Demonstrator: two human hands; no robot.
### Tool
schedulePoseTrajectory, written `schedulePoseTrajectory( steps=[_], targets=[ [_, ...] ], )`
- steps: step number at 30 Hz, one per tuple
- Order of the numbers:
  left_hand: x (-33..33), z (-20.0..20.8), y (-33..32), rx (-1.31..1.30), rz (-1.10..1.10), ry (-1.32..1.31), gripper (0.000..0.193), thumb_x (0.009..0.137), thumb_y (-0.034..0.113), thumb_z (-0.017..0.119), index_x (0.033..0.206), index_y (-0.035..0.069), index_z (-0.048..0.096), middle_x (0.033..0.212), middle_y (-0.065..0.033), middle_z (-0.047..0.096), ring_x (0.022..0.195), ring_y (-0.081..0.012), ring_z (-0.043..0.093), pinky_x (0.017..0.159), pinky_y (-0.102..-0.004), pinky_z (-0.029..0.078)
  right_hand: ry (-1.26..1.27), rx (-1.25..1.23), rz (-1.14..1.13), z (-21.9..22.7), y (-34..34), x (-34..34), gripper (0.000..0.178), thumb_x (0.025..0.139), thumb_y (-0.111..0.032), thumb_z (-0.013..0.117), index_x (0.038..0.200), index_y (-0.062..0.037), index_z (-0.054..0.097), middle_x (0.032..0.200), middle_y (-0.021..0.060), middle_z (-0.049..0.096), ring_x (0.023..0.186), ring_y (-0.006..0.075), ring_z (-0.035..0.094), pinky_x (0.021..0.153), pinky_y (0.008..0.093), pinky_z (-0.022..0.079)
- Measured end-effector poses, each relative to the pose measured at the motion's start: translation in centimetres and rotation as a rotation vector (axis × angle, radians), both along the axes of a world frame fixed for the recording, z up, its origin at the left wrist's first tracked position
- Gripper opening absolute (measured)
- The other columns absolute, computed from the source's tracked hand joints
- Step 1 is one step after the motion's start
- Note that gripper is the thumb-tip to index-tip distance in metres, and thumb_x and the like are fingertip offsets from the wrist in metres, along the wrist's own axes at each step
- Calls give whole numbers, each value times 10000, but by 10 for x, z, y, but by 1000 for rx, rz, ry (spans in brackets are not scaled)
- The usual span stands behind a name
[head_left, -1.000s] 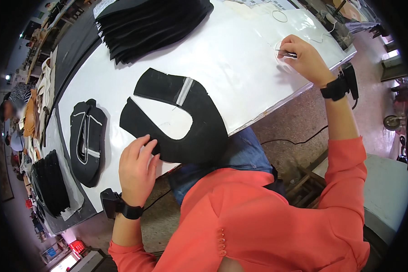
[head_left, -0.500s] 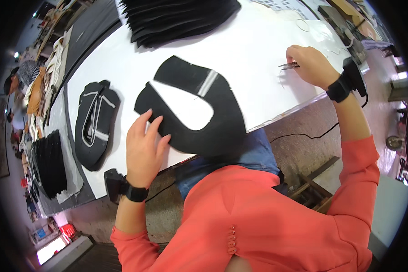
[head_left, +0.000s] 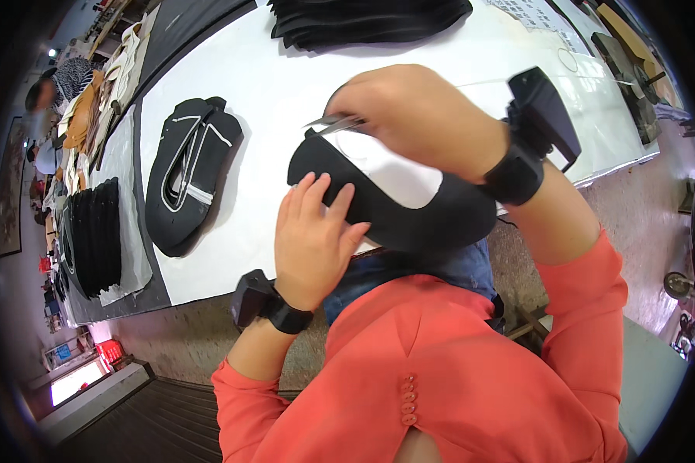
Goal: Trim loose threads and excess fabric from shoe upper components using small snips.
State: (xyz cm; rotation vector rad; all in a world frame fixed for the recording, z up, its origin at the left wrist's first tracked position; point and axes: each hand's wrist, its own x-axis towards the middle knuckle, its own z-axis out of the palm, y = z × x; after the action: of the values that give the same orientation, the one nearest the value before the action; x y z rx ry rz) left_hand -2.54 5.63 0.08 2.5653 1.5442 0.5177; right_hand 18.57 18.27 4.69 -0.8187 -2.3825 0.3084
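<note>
A curved black U-shaped piece (head_left: 409, 220), looking like shoe-upper material, lies at the near edge of the white tabletop. My left hand (head_left: 310, 235) rests on its lower left part, fingers spread and flat. Over the upper arm of the piece, my right hand (head_left: 413, 116) is closed around a small metal tool with two pointed tips (head_left: 333, 123). Those tips are just above the left end of the piece. My right hand hides much of the upper arm. To the left lies a stack of similar black pieces (head_left: 162, 208) with white strips along their edges.
A thick pile of black pieces (head_left: 363, 23) sits at the far side of the white table (head_left: 255, 100). More black pieces (head_left: 96, 239) stand stacked at the far left. A dark metal block (head_left: 622, 77) is on the right end, near a thin white loop (head_left: 567, 59).
My right hand has swung left with the metal tool, from over the bare tabletop to above the black piece. My left hand stays on the piece. The whole view has shifted.
</note>
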Motion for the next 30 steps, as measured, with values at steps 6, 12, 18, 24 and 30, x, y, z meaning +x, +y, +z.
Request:
schedulePoseTrajectory(
  steps=[6, 12, 18, 24, 30],
  targets=[
    [22, -2, -10, -23, -44, -73, 534, 821, 301, 801, 1276, 64, 650, 1285, -177, 545, 1230, -400, 516, 1071, -541, 407, 46, -73, 144, 43, -14, -61, 70, 811, -74, 690, 868, -33, 694, 753, 169, 658, 725, 391, 640, 659, 461, 509],
    [5, 2, -21, -65, 49, -104, 512, 853, 181, 755, 1340, 73, 641, 1347, -158, 541, 1345, -420, 447, 1099, -518, 389, 10, -346, 103, 4, 7, -32, 206, 829, -193, 717, 822, 13, 709, 712, 197, 628, 648, 370, 595, 633, 418, 484],
    [-9, -8, -28, 6, 135, -28, 515, 851, 187, 763, 1340, 76, 642, 1357, -152, 551, 1357, -429, 440, 1108, -519, 378, -163, -621, 115, -7, 11, -17, 212, 800, -182, 706, 836, 25, 727, 721, 160, 685, 655, 255, 656, 663, 342, 520],
    [-13, -11, -26, 18, 151, -73, 451, 854, 176, 764, 1261, 29, 635, 1353, -152, 583, 1350, -427, 471, 1101, -523, 384, -249, -663, 145, -11, 10, -31, 193, 752, -175, 676, 836, -21, 757, 742, 146, 715, 725, 297, 705, 699, 376, 557],
    [-14, -12, -26, 21, 143, -111, 423, 862, 180, 759, 1222, 7, 617, 1351, -161, 604, 1337, -431, 494, 1094, -526, 389, -225, -570, 173, -19, 3, -40, 184, 763, -130, 680, 839, 27, 739, 792, 187, 711, 731, 336, 695, 691, 382, 543]
  ],
)
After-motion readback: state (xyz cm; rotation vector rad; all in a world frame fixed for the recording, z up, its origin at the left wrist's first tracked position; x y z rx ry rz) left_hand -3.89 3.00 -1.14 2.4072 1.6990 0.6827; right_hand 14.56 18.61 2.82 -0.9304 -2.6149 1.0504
